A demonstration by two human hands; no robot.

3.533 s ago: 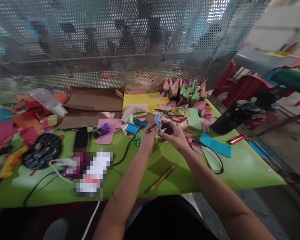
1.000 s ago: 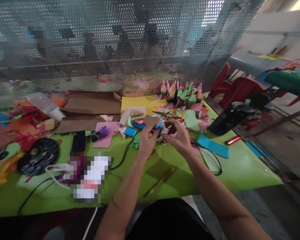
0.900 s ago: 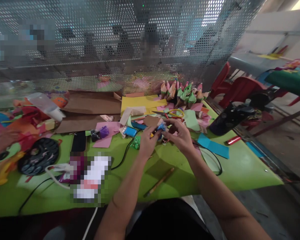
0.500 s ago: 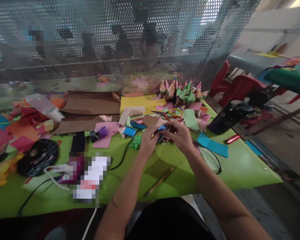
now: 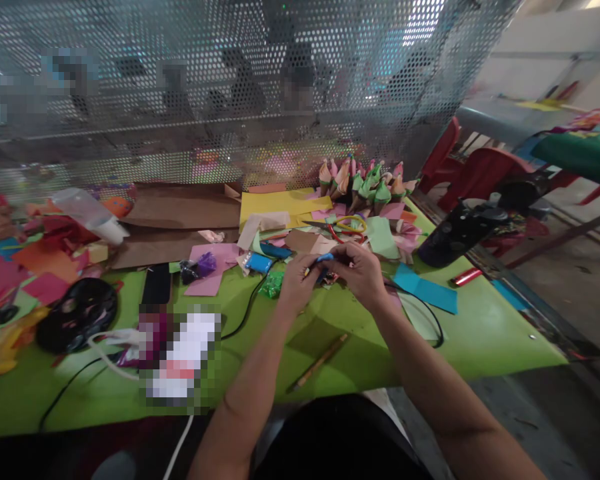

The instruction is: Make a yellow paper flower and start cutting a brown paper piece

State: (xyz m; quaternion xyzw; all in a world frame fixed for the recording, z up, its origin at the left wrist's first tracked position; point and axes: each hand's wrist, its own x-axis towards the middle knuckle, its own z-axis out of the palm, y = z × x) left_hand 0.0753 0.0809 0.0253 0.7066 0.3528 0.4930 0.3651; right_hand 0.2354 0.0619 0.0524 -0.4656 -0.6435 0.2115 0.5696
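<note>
My left hand (image 5: 299, 281) and my right hand (image 5: 361, 272) meet above the middle of the green table (image 5: 365, 373). Between their fingertips is a small bright-blue piece (image 5: 324, 258), partly covered by the fingers, and its kind is unclear. Both hands are closed on it in a pinch. Just left of my left hand lie a crumpled green wrapper (image 5: 271, 285) and a small blue packet (image 5: 259, 263). Behind the hands are scissors (image 5: 347, 230) with red and yellow handles, among paper scraps.
Paper cones (image 5: 365, 187) stand at the back right, by a perforated metal screen (image 5: 205, 120). A dark tumbler (image 5: 460, 233) is at the right edge. A brown stick (image 5: 320, 363) lies near the front. Cables, a round black fan-like object (image 5: 77, 313) and a blurred-out phone (image 5: 183, 357) occupy the left.
Both hands stay in nearly the same place. The blue piece between the fingers looks smoother and slightly turned compared with before.
</note>
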